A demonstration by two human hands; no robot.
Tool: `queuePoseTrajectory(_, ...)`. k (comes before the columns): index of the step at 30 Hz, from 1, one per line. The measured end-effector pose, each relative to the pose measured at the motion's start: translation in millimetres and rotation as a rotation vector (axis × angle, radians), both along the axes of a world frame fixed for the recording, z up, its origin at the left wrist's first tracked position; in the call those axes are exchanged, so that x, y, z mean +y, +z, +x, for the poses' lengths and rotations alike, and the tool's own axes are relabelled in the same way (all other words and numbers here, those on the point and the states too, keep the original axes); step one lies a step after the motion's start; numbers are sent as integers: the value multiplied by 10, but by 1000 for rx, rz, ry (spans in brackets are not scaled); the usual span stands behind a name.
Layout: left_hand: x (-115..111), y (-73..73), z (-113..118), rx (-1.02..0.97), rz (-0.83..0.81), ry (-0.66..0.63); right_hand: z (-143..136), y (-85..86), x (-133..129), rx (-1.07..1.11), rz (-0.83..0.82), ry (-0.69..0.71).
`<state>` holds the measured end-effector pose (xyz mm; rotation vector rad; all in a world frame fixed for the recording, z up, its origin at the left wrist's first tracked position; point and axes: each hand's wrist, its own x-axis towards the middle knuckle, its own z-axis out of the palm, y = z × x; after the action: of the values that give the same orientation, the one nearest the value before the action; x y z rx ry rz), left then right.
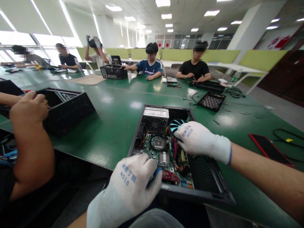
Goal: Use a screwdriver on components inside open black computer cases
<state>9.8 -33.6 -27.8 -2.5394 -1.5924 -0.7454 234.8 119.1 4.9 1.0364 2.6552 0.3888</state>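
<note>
An open black computer case [201, 194] lies at the table's near edge, with a green motherboard [154, 152] and a power supply [155, 122] inside. My left hand [133, 182], in a white glove, is closed at the case's near left edge; something blue shows between thumb and fingers, too hidden to name. My right hand [197, 137], also gloved, has its fingers curled around the near side of a round fan with light blue blades [176, 124], above the case's far right part. Coloured cables [175, 148] run below that hand. A red card [169, 175] sits near the front.
Left on the green table [114, 117] stands another black case [71, 110], with a co-worker's arm [30, 136] beside it. A black tray [211, 101], loose cables and a red-edged black panel [270, 148] lie right. Several people sit across.
</note>
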Motion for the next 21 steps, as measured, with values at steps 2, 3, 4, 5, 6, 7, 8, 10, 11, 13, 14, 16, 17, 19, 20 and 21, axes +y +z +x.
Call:
queuePoseTrajectory(2, 2, -2, -1, -4, -5, -1, 2, -5, 76, -6, 33, -25)
queuePoseTrajectory(3, 3, -2, -1, -5, -5, -2, -6, -15, 115, -8, 50, -33)
queuePoseTrajectory(4, 3, -2, -2, -7, -5, -5, -18, -28, 155, -9, 63, -40)
queuePoseTrajectory(5, 3, -2, -1, -10, -3, -7, -32, -43, 196, -13, 75, -46)
queuePoseTrajectory(6, 2, -1, -1, -11, -2, -8, -47, -60, 239, -18, 82, -51)
queuePoseTrajectory(7, 0, -1, -1, -12, 0, -8, -60, -77, 283, -24, 81, -58)
queuePoseTrajectory(8, -2, -1, -1, -12, 1, -7, -72, -93, 328, -32, 73, -70)
queuePoseTrajectory(10, -6, 0, -1, -11, -3, -3, -87, -125, 415, -49, 49, -99)
queuePoseTrajectory(11, -8, 0, -2, -10, -6, -1, -90, -140, 453, -56, 36, -112)
queuePoseTrajectory(13, -11, -1, -4, -4, -17, -3, -91, -165, 512, -68, 12, -124)
queuePoseTrajectory(14, -12, -2, -6, 1, -22, -2, -89, -175, 531, -71, 4, -121)
queuePoseTrajectory(16, -11, -7, -10, 9, -25, 4, -80, -184, 549, -71, -6, -115)
queuePoseTrajectory(17, -10, -10, -11, 12, -25, 5, -72, -182, 549, -66, -6, -113)
queuePoseTrajectory(19, -6, -16, -12, 10, -23, 6, -43, -166, 534, -50, 1, -112)
queuePoseTrajectory(20, -3, -19, -10, 8, -24, 5, -21, -153, 521, -34, 13, -114)
queuePoseTrajectory(21, -1, -21, -6, 6, -26, 4, 7, -140, 504, -9, 29, -114)
